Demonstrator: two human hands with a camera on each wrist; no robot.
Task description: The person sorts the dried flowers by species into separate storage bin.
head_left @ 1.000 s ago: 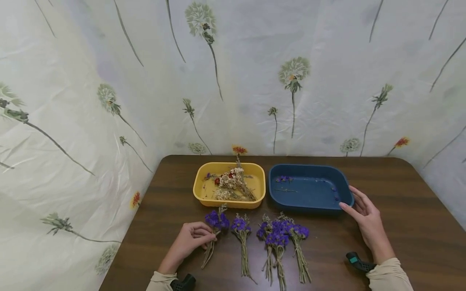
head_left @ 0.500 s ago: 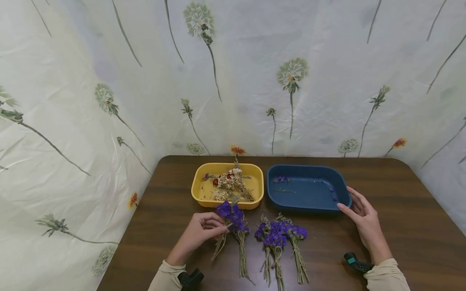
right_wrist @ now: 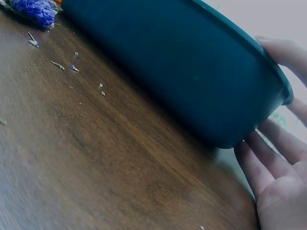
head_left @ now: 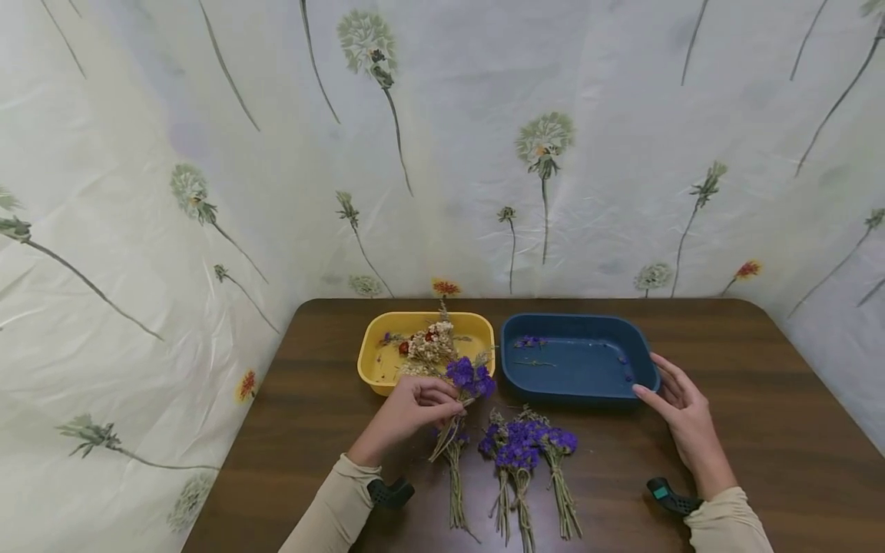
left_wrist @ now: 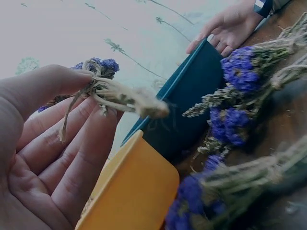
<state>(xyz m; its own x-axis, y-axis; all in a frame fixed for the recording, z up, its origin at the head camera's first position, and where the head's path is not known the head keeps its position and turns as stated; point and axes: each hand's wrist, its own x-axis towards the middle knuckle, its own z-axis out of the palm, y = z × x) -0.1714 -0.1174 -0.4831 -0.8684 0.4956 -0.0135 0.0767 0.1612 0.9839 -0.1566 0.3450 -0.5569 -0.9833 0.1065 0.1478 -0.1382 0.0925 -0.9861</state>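
Brown wood-grain surface [head_left: 781, 415] runs under both hands, w/ bare room R of R hand & L of L hand. Blue tub [head_left: 581, 370] just L of R hand [head_left: 681, 407], whose thumb's at the rim & fingers round the outer wall by the near corner, prob. steadying it. Yellow tub [left_wrist: 139, 191] just beyond L hand [head_left: 418, 403], white-and-red bunch [head_left: 429, 344] inside. L hand pinches a purple bunch [head_left: 470, 376] betw. thumb & fingers, off the surface, near yellow's near R corner; over or short of the rim, can't tell. Four other purple bunches [head_left: 517, 453] lie betw. hands. Step looks like a transfer; next prob. calls for clearing a rim, light pinch; blue's floor mostly free bar petal bits [head_left: 528, 341]
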